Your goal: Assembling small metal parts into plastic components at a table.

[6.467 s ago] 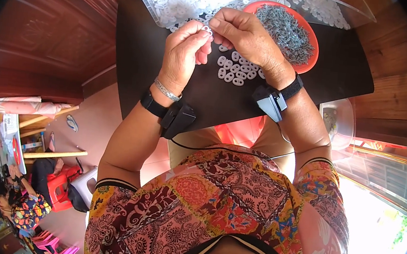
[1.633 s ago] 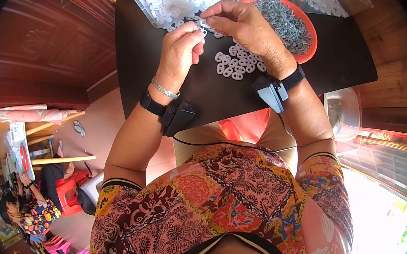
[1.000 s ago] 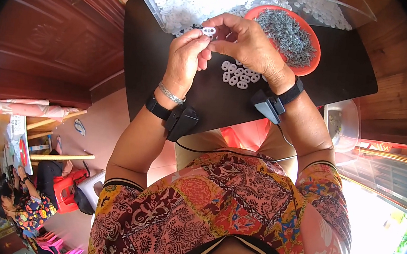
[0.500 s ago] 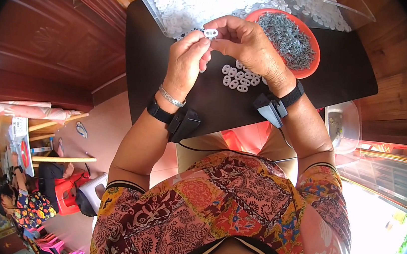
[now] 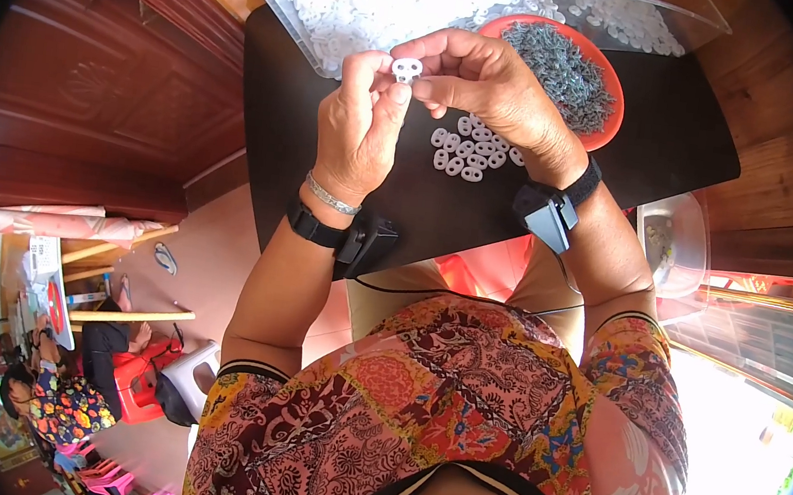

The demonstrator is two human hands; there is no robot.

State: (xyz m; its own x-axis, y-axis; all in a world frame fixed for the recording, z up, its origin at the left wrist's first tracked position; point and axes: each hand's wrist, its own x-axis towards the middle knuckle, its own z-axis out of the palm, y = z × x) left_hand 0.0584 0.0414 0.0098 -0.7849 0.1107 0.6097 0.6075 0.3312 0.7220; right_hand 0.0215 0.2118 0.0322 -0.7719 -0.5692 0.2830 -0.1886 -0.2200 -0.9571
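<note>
A small white two-hole cord lock (image 5: 405, 68) is pinched between both hands, above the dark table. My left hand (image 5: 357, 126) holds it from the left with thumb and finger, the thumb just below it. My right hand (image 5: 493, 87) grips it from the right, its forefinger at the top and its thumb at the side. On the table below my right hand lies a loose group of similar white cord locks (image 5: 466, 148). Part of that group is hidden beneath the hand. Behind it stands an orange-red bowl (image 5: 609, 125) heaped with small grey metal springs (image 5: 558, 75).
A clear bin (image 5: 290, 25) full of white plastic parts (image 5: 376, 1) is at the table's far side, with more white parts (image 5: 619, 9) right of it. The dark table (image 5: 318, 248) curves round. At far left a person (image 5: 70, 406) sits near a red stool (image 5: 141, 390).
The cord lock has tilted, so its two holes now face up towards me. My left hand has shifted slightly left and down, and my right wrist has turned a little.
</note>
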